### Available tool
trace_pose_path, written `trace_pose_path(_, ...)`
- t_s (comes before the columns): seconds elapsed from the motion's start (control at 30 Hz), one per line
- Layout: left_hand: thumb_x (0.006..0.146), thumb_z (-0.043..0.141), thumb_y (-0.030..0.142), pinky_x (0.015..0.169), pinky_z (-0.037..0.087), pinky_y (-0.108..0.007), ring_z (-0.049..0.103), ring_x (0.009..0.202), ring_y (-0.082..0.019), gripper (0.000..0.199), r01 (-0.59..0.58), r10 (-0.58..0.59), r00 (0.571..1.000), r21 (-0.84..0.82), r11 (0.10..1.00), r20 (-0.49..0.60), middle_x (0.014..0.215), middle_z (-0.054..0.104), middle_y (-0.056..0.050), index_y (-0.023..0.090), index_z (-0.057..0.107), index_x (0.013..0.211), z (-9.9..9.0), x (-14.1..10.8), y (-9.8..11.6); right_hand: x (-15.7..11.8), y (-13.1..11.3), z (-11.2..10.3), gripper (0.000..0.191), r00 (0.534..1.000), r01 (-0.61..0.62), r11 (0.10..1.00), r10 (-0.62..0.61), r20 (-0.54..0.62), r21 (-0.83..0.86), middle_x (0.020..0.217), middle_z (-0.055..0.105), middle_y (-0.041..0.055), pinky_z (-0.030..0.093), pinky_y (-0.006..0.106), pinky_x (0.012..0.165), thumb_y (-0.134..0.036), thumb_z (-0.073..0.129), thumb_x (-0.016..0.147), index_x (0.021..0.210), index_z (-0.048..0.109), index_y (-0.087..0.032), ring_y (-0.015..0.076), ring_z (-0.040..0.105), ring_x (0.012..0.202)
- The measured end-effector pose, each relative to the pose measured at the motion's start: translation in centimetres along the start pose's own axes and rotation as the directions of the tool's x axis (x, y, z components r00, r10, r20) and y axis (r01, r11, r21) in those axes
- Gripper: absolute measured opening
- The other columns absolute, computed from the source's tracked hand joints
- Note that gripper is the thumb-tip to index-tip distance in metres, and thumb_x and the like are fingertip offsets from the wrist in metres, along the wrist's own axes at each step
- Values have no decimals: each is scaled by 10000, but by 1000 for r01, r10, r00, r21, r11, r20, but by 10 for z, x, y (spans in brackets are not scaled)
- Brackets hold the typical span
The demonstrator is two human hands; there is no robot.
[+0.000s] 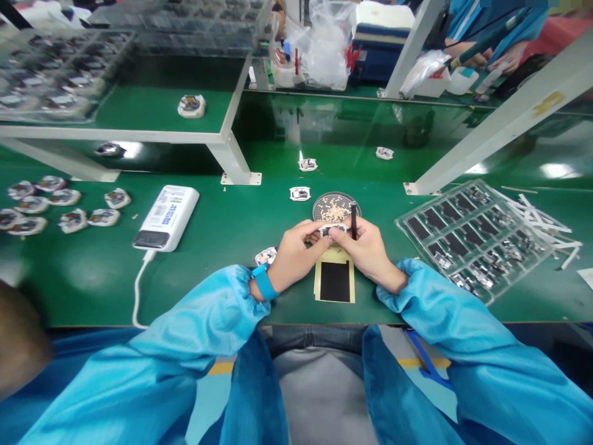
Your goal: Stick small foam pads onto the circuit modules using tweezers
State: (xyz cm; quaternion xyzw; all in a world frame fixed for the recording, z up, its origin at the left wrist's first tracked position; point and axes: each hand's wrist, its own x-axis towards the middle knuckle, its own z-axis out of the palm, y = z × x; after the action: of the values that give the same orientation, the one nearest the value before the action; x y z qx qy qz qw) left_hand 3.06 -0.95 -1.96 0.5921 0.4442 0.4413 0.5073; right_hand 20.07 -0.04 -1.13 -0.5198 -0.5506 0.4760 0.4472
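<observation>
A small white-framed part (332, 230) is held between both hands near the middle of the green table. My left hand (299, 250), with a blue band at the wrist, grips its left side. My right hand (368, 248) has its thumb on the part's front and also holds a thin black tool (354, 220) upright. Just behind the hands is a round dark dish (318, 204) with small beige pieces. Below them lies a yellow sheet (351, 290) bearing a black rectangle (335, 281). Another white-framed part (266, 256) rests beside my left wrist.
A white power-bank-like device (167, 217) with a cable lies left, beyond it several white-framed parts (73, 220). A clear tray (477, 238) of dark pieces and white strips (540, 219) are right. Metal shelf legs (229, 157) stand behind. Another person's hands (509, 55) show at upper right.
</observation>
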Motion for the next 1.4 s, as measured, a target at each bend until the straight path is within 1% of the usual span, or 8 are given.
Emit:
trace_pose_path(0.17,880,711,270,663,457,-237,546,720,-121,250,-94,99,992,69,993,-79,785,593,-25,156,792,1087,2,-2,14,-8,-4,5,397,997,43,999,-41,-69,17,707,650,9,445,273,611,-539,792,767,754,601,-191,133,548,636)
trace_pose_path(0.4,882,693,187,643,432,-230,521,699,-107,195,-222,243,963,163,961,-121,735,570,-2,169,798,1045,3,-7,20,-13,-4,11,403,988,115,992,-108,-113,55,633,589,-21,369,244,531,-523,785,793,744,579,-179,92,449,538)
trace_pose_path(0.5,890,684,174,658,445,-231,528,714,-107,207,-213,234,966,170,962,-113,764,585,-3,186,792,1067,0,-5,18,-7,-4,7,348,985,150,987,-154,-75,-54,650,594,-9,369,246,536,-480,782,814,754,633,-172,99,453,567)
trace_pose_path(0.57,892,681,170,660,449,-231,533,717,-106,221,-217,241,964,188,958,-115,772,589,-2,198,791,1082,-2,-2,17,-3,-6,0,293,977,199,969,-207,-43,-144,717,618,-4,369,250,528,-444,795,817,856,681,-176,92,428,558)
trace_pose_path(0.67,883,684,150,677,455,-238,545,732,-110,254,-256,291,950,252,933,-111,777,595,-3,197,786,1110,-3,0,16,2,-12,-14,223,924,366,897,-382,-19,-247,920,661,30,443,271,589,-344,763,871,1023,688,-199,104,512,634)
trace_pose_path(0.8,881,673,142,698,473,-248,565,756,-117,256,-261,297,950,283,923,-94,814,626,-15,187,780,1109,-4,0,15,5,-18,-27,77,792,606,721,-587,169,-337,986,654,61,533,340,806,-210,745,882,944,701,-201,187,642,936)
trace_pose_path(0.9,879,662,137,694,475,-250,564,756,-119,249,-242,280,956,294,925,-91,816,621,-15,186,780,1092,-4,0,13,5,-15,-29,117,758,650,677,-604,244,-346,997,648,61,548,340,796,-181,766,859,953,701,-206,182,646,931)
trace_pose_path(1.4,859,637,96,662,433,-255,521,737,-122,278,-273,310,949,362,891,-48,766,555,1,198,779,1075,-3,2,5,7,-6,-31,161,759,651,686,-582,292,-325,1029,655,58,560,335,789,-168,758,861,1006,711,-219,181,654,953)
